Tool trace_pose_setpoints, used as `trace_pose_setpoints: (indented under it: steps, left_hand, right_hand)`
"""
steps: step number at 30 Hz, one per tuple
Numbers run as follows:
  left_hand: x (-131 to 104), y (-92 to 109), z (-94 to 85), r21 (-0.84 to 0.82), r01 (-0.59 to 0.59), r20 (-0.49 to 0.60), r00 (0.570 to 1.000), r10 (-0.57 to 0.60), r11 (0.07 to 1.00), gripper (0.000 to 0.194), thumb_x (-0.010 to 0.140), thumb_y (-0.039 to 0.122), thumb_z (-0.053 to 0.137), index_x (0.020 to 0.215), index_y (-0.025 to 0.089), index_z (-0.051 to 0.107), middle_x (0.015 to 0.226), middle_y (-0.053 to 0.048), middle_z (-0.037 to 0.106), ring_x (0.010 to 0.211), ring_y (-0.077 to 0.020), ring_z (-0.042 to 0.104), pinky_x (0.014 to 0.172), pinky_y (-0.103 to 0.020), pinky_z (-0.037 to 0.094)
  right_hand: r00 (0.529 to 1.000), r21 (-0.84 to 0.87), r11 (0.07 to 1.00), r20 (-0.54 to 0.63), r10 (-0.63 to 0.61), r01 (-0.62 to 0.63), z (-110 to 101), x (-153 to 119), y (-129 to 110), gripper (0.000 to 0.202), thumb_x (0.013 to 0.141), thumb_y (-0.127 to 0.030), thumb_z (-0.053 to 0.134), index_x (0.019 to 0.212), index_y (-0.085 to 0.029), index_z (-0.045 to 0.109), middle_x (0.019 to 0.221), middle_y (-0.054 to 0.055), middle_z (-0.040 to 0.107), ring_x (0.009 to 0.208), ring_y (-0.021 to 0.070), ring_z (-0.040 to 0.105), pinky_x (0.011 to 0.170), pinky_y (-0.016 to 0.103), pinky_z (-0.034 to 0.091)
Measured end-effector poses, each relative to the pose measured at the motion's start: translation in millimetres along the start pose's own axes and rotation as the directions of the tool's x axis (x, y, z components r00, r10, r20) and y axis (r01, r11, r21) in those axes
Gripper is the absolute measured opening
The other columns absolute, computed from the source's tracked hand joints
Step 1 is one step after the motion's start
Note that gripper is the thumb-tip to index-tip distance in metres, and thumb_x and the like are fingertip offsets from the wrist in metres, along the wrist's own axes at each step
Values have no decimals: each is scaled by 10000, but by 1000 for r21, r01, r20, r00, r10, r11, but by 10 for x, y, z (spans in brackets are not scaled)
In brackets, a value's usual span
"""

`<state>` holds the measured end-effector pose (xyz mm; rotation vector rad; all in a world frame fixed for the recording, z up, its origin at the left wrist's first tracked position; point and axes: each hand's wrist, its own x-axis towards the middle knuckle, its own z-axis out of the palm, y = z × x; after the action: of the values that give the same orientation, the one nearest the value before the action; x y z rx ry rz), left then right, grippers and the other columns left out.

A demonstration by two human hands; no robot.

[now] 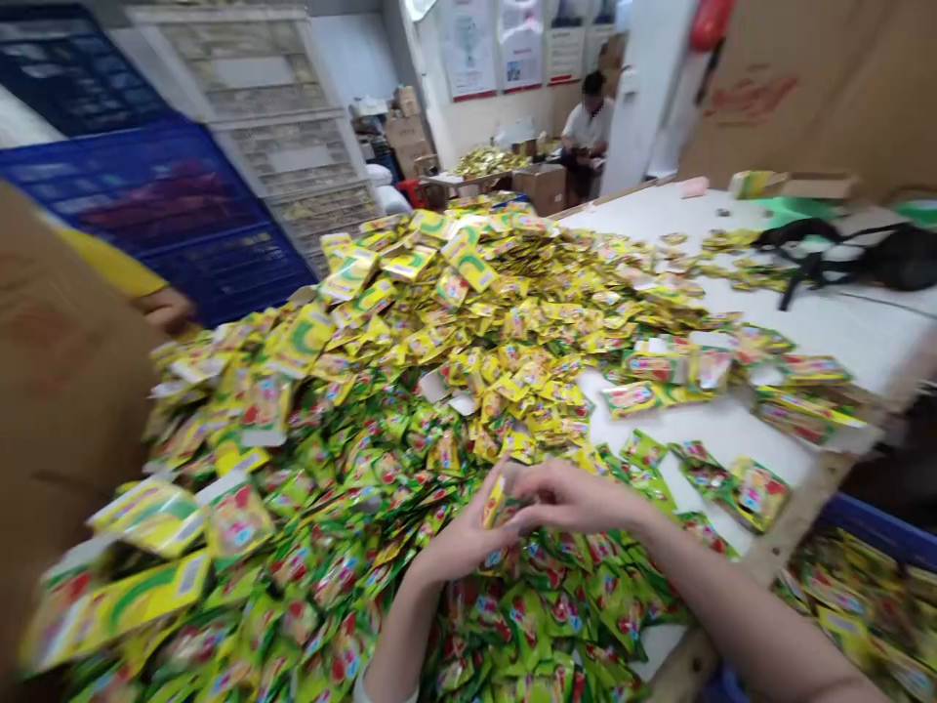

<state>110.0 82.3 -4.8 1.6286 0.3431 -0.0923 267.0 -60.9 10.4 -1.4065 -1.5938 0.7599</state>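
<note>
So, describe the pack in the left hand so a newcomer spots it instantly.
Find the white table, then the big yellow-and-green heap covering much of it. Over the heap's near part, the left hand holds the pack, small and mostly yellow, with the right hand right beside it. Green sachets lie loose around; this one is held.

Here's the small yellow box (494, 503), tilted upright in the left hand (465, 537), its narrow printed side showing yellow with touches of red! The right hand (567, 495) is right at its upper end, fingers bent around a pale, blurred patch; whether that's an open flap can't be made out. And below, the green sachets (523, 620), glossy, printed red and blue, lie every which way in a thick, overlapping heap.
</note>
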Motion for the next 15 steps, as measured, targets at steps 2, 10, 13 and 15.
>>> trace_pose_setpoints:
  steps: [2, 10, 13, 15]
  left_hand:
    - [15, 4, -11, 11, 24, -40, 999, -23, 1000, 1020, 716, 529, 765, 1543, 234, 247, 1526, -118, 411, 1444, -352, 306, 1209, -461, 224]
    - [20, 242, -279, 71, -168, -214, 960, 180, 983, 889, 805, 612, 639, 1531, 295, 236, 1507, -131, 433, 1388, -316, 427, 1136, -444, 386]
    - [-43, 384, -656, 213, -210, -418, 863, 283, 954, 869, 774, 616, 664, 1484, 247, 323, 1479, -159, 452, 1372, -323, 443, 1121, -471, 407]
    - [-131, 438, -995, 329, -196, -560, 747, 359, 924, 854, 758, 619, 665, 1453, 222, 368, 1454, -167, 475, 1363, -332, 447, 1117, -501, 406]
  right_hand:
    - [999, 51, 999, -44, -8, 11, 39, 46, -17, 202, 920, -331, 615, 826, -165, 683, 769, 4, 635, 669, 117, 545, 638, 233, 415]
    - [744, 6, 983, -653, 141, -181, -442, -96, 31, 304, 853, -478, 660, 801, -178, 663, 738, 7, 658, 618, 131, 544, 587, 254, 423]
    - [528, -225, 875, -848, 42, -429, -1143, -424, 120, 334, 910, -495, 549, 904, -190, 686, 810, 54, 692, 650, 175, 583, 648, 317, 456]
    - [455, -361, 693, -889, -54, -624, -1657, -626, 228, 338, 931, -462, 505, 887, -186, 694, 895, 99, 694, 780, 220, 625, 720, 353, 466]
